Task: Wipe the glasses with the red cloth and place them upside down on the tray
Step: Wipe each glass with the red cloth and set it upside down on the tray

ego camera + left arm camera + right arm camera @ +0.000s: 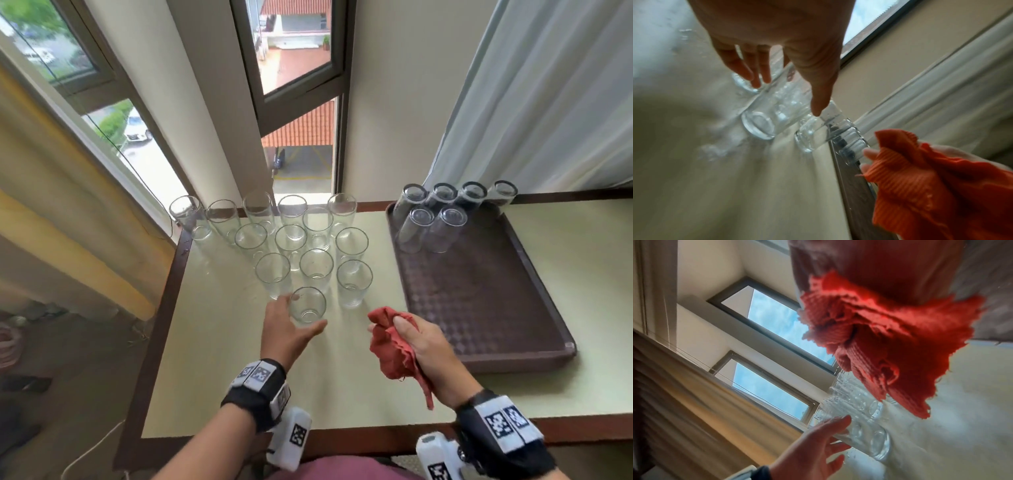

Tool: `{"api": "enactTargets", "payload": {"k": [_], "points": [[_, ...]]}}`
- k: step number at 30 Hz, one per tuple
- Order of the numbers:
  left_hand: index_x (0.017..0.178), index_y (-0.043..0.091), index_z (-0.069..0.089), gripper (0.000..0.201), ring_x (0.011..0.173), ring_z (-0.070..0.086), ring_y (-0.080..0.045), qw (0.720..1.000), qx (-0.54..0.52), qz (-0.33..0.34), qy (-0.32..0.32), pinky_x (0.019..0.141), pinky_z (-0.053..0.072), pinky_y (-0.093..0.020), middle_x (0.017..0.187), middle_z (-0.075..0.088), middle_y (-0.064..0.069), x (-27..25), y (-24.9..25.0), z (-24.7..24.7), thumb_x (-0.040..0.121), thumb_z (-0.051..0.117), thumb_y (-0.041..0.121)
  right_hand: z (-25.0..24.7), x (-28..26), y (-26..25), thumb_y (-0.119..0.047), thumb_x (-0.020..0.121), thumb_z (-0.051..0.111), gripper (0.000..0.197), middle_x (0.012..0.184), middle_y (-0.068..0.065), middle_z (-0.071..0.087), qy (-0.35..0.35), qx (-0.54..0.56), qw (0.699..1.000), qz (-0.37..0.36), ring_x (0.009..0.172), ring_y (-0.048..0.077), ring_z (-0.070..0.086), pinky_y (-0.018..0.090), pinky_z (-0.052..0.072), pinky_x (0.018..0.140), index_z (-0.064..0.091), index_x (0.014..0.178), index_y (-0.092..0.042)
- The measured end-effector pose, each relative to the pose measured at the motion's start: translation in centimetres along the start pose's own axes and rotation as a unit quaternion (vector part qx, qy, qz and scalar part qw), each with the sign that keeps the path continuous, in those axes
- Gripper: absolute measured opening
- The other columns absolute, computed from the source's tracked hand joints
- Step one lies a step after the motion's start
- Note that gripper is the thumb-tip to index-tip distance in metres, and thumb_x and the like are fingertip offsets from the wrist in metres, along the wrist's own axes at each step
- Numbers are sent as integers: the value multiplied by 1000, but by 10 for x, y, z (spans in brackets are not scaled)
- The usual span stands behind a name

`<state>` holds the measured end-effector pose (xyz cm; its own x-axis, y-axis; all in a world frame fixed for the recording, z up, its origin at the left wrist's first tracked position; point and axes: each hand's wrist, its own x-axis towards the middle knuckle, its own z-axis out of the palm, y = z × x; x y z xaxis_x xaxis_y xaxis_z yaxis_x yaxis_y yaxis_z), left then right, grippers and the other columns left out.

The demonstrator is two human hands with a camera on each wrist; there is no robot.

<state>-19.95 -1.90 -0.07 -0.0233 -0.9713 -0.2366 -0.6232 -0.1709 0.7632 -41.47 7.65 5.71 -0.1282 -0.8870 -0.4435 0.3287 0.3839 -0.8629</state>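
Several clear glasses (294,236) stand upright in a cluster at the table's back left. The nearest glass (307,305) stands alone in front of them. My left hand (296,317) is spread around this glass (764,123), thumb on the right and fingers on the left, not closed on it. My right hand (411,339) grips the bunched red cloth (394,346) just right of it, above the table. The brown tray (479,308) lies on the right, with several glasses (442,212) upside down at its far end. In the right wrist view the cloth (879,345) hangs in front of the upright glasses (875,439).
The cream table (222,377) has a dark wooden edge and ends at the left and near sides. Windows and a wall stand right behind the glasses. A pale curtain (531,120) hangs behind the tray. The tray's near part is bare.
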Motion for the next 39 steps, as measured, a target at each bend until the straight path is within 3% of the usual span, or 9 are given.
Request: {"api": "enactTargets", "payload": {"k": [5, 10, 14, 18, 22, 28, 32, 35, 39], "points": [[109, 22, 61, 64, 103, 65, -16, 989, -137, -2, -55, 81, 46, -14, 111, 69, 2, -10, -7, -13, 54, 93, 34, 24, 4, -6, -20, 102, 49, 27, 112, 21, 71, 5, 16, 999, -52, 97, 33, 66, 35, 55, 80, 65, 122, -11], [112, 14, 64, 74, 95, 70, -15, 938, -318, 5, -139, 79, 54, -19, 110, 72, -17, -25, 16, -34, 48, 85, 44, 65, 4, -12, -37, 97, 50, 40, 99, 15, 66, -45, -15, 990, -131, 83, 20, 57, 23, 51, 68, 57, 136, -29], [135, 23, 45, 100, 102, 71, -20, 908, -390, 17, -151, 94, 52, -32, 105, 76, -8, -30, 41, -46, 52, 88, 57, 96, 1, -16, -39, 94, 44, 55, 109, 7, 57, -99, -90, 974, -180, 65, 11, 59, 26, 53, 58, 32, 148, -42], [137, 28, 39, 103, 106, 71, -26, 886, -443, 9, -139, 98, 49, -47, 114, 73, -12, -35, 61, -62, 56, 72, 82, 114, 0, -16, -71, 86, 48, 75, 153, -14, 32, -113, -193, 943, -247, 119, 18, 59, 53, 57, 86, 8, 149, -59], [135, 30, 45, 73, 114, 67, -28, 881, -452, 17, -135, 100, 51, -47, 119, 71, -9, -44, 76, -71, 77, 56, 72, 127, 3, -21, -83, 83, 37, 80, 160, -14, 24, -68, -209, 926, -306, 141, 14, 40, 42, 46, 108, 2, 150, -57], [140, 24, 40, 84, 127, 59, -13, 865, -454, 72, -198, 99, 51, -26, 135, 64, 0, -45, 83, -87, 72, 76, 60, 146, 12, -44, -79, 84, 42, 66, 114, 8, 64, 25, -165, 927, -336, 92, 20, 64, 41, 56, 79, 35, 141, -46], [125, 42, 58, 43, 129, 56, -13, 889, -425, 88, -143, 109, 44, -35, 138, 57, -4, -42, 87, -93, 84, 57, 54, 159, 11, -41, -75, 87, 45, 64, 119, 12, 63, 57, -130, 930, -338, 100, 30, 65, 53, 55, 83, 38, 141, -42], [133, 43, 52, 49, 126, 58, -12, 896, -423, 86, -105, 108, 47, -36, 140, 56, -2, -44, 89, -92, 88, 56, 61, 166, 9, -38, -71, 88, 45, 60, 124, 10, 62, 69, -125, 930, -338, 109, 30, 64, 56, 52, 90, 38, 140, -41], [131, 45, 50, 56, 125, 57, -15, 922, -364, 129, -42, 108, 47, -43, 137, 54, -5, -48, 92, -90, 82, 53, 70, 167, 4, -47, -68, 83, 55, 54, 90, 9, 68, 56, -17, 959, -276, 77, 46, 63, 51, 56, 67, 53, 118, -27]]}}
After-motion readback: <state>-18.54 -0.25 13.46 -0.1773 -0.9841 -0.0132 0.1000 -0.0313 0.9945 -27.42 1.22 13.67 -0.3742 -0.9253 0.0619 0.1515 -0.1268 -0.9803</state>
